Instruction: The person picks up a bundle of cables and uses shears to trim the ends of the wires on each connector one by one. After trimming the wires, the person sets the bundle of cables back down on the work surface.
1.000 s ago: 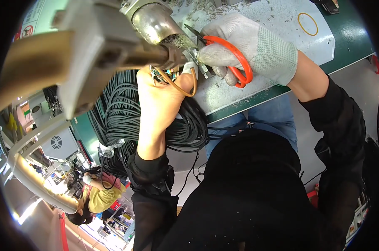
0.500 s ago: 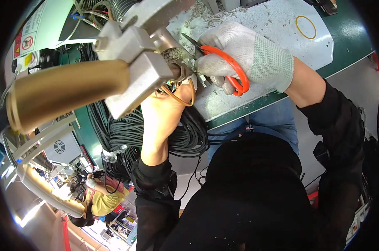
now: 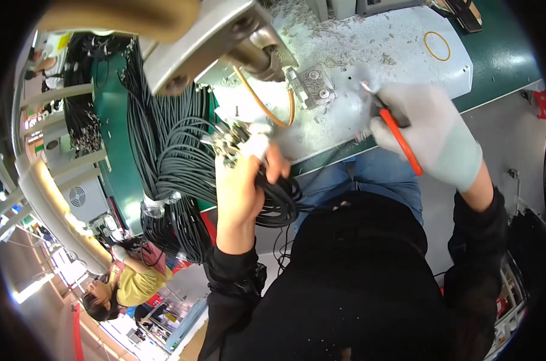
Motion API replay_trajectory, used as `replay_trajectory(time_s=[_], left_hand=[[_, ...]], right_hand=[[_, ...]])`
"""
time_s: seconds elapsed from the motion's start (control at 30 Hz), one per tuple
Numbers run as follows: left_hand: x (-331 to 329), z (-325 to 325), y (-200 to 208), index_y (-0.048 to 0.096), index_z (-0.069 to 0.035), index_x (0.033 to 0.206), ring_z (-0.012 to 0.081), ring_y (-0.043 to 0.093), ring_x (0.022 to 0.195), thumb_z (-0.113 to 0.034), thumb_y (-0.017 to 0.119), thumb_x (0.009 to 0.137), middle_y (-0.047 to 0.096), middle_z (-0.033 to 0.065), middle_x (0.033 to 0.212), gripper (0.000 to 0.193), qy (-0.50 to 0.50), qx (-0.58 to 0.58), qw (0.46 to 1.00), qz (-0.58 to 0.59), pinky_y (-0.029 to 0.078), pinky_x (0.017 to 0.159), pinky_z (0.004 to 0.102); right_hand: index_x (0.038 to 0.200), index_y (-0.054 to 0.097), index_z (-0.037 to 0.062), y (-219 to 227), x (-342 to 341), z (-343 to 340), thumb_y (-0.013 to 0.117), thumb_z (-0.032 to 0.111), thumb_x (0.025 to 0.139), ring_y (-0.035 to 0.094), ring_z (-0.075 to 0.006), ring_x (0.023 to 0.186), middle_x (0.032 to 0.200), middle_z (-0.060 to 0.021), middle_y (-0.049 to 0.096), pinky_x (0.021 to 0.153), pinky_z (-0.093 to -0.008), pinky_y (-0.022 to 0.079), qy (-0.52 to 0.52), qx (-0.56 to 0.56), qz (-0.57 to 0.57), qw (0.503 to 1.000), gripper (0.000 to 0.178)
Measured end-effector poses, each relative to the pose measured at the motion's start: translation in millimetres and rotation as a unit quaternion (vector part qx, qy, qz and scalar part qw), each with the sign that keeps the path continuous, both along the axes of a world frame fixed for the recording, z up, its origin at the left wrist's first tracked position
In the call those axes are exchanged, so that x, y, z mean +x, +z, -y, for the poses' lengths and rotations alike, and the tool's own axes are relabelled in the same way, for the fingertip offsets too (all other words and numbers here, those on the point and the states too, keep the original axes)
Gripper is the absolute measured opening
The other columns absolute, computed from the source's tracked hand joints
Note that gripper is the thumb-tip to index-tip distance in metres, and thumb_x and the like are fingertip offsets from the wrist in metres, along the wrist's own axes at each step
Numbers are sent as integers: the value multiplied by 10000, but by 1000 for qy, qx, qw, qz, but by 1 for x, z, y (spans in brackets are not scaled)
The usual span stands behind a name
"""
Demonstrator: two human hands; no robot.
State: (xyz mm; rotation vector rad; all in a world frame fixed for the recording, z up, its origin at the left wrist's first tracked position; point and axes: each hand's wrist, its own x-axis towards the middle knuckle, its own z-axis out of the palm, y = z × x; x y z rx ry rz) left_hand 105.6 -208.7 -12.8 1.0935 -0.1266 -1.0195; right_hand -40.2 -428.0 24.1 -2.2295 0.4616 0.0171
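Observation:
My bare left hand point(image 3: 240, 186) is curled at the end of a thick bundle of black cables point(image 3: 176, 144), by a cluster of metal connector ends point(image 3: 229, 143). A white covering is on one of its fingers. It seems to grip a cable, though the fingers partly hide it. My right hand point(image 3: 432, 123), in a whitish knit glove and blurred by motion, is closed around red-handled scissors point(image 3: 402, 141). It hovers over the front edge of the white work plate point(image 3: 405, 72). Between the hands, a small metal fixture block point(image 3: 312, 86) sits on that plate.
A metal press head point(image 3: 207, 45) with a tan handle point(image 3: 122, 18) overhangs the bench at upper left. Metal scraps point(image 3: 327, 48) and a yellow ring point(image 3: 437, 46) lie on the plate. More cables point(image 3: 83, 114) hang farther left. A person in yellow point(image 3: 140, 283) works at lower left.
My right hand has moved right, away from the press, with the scissors. My left hand has dropped back from under the press head toward the cables. The fixture block is now uncovered.

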Motion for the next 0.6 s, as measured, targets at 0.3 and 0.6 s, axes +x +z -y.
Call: replay_trajectory(time_s=[0.3, 0.6], left_hand=[[-40, 6, 40, 510, 18, 965, 67, 533, 642, 10, 628, 815, 585, 42, 746, 191, -156, 148, 965, 152, 427, 555, 219], [-44, 8, 32, 533, 14, 1012, 53, 495, 616, -14, 653, 816, 564, 15, 746, 232, -100, 78, 980, 150, 395, 532, 198]], right_hand=[[827, 590, -26, 13, 9, -47, 624, 183, 785, 558, -95, 497, 535, -59, 515, 473, -254, 429, 20, 176, 130, 976, 215], [778, 574, -24, 19, -11, -42, 640, 232, 816, 529, -93, 459, 525, -56, 525, 451, -266, 409, -46, 367, -9, 929, 266]])
